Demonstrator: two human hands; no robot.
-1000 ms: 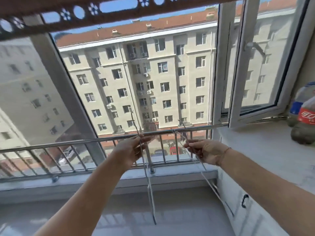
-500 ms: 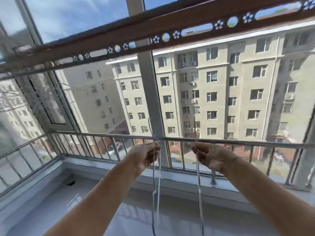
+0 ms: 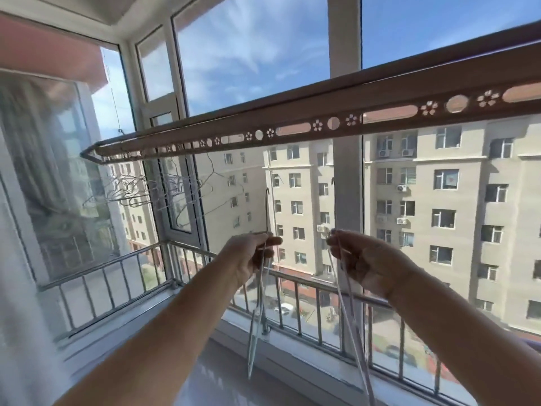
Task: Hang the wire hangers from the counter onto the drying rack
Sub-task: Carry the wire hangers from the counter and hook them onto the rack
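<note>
My left hand [image 3: 253, 256] grips a wire hanger [image 3: 257, 315] by its neck; the hook rises above my fingers and the body hangs edge-on below. My right hand [image 3: 364, 260] pinches another wire hanger [image 3: 348, 317], which dangles down and to the right. Both hands are raised in front of the window, below the brown drying rack bar [image 3: 292, 124] with its row of round and flower-shaped holes. Several wire hangers [image 3: 164, 189] hang bunched from the rack's far left end.
A metal railing [image 3: 316, 288] runs along the inside of the window above a pale sill [image 3: 210, 373]. A thick window post [image 3: 347, 183] stands behind my hands. A sheer curtain [image 3: 17, 259] hangs at the far left.
The view has swung up and left, so the counter and bottles are gone and the rack with its hung hangers shows. Both hands have risen with their hangers toward the rack.
</note>
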